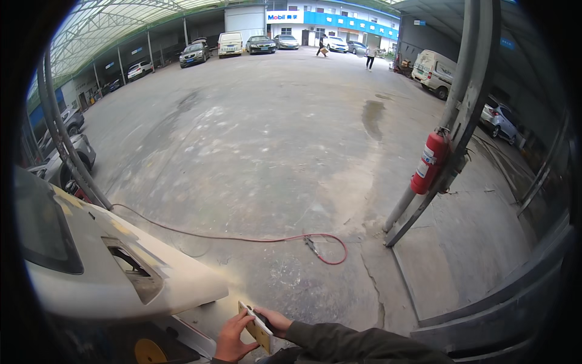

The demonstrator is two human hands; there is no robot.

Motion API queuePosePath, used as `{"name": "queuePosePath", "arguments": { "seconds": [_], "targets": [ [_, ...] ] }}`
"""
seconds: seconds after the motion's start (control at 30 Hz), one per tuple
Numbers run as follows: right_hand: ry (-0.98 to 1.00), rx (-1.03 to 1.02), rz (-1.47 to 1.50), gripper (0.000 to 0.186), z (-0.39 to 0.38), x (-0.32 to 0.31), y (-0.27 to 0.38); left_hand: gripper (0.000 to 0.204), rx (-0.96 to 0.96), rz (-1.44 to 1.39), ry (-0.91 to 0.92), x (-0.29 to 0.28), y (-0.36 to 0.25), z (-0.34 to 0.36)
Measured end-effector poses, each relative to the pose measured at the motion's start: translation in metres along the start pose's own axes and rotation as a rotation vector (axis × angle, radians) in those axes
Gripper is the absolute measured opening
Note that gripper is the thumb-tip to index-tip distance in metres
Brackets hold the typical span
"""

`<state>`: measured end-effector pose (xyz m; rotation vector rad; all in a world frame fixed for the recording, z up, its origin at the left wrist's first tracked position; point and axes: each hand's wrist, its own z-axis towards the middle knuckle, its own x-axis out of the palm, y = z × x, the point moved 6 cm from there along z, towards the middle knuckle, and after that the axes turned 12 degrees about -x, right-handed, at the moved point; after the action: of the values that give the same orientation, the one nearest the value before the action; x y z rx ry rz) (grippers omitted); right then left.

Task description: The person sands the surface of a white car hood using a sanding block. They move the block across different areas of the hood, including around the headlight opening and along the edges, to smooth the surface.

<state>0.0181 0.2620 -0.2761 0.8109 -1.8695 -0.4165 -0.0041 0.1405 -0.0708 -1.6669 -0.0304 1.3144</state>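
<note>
A long, flat sanding block (257, 328) with a yellow face and a pale edge is held up at the bottom centre, tilted. My left hand (234, 337) grips it from the left, thumb and fingers on its yellow face and edge. On the other side, my right hand (276, 321) is closed around its dark back, with part of the grip hidden behind the block. Close by on the left is a white vehicle body (182, 276), with yellowish patches and an open rectangular recess (132, 270). Both hands are just right of its lower corner.
A red hose (242, 239) with a metal-ended tool (311, 246) loops across the concrete floor. On a steel post (461, 103) at right hangs a red fire extinguisher (429, 162). Below the vehicle body is a yellow disc (148, 351). Parked cars and two people are far off.
</note>
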Motion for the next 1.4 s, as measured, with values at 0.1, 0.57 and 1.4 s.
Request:
{"name": "queuePosePath", "arguments": {
  "seconds": [0.1, 0.57, 1.4],
  "targets": [
    [-0.018, 0.047, -0.295, 0.068, -0.025, 0.039, 0.008, 0.089, -0.097, -0.045, 0.003, -0.024, 0.037, -0.015],
    [-0.06, -0.789, -0.931, 0.058, -0.085, 0.154, -0.035, 0.053, -0.558, -0.628, 0.266, -0.015, 0.173, -0.077],
    [-0.416, -1.06, -0.814, 0.046, -0.004, 0.246, -0.052, 0.043, -0.388, -0.265, -0.628, -0.226, 0.126, -0.074]
  ]
}}
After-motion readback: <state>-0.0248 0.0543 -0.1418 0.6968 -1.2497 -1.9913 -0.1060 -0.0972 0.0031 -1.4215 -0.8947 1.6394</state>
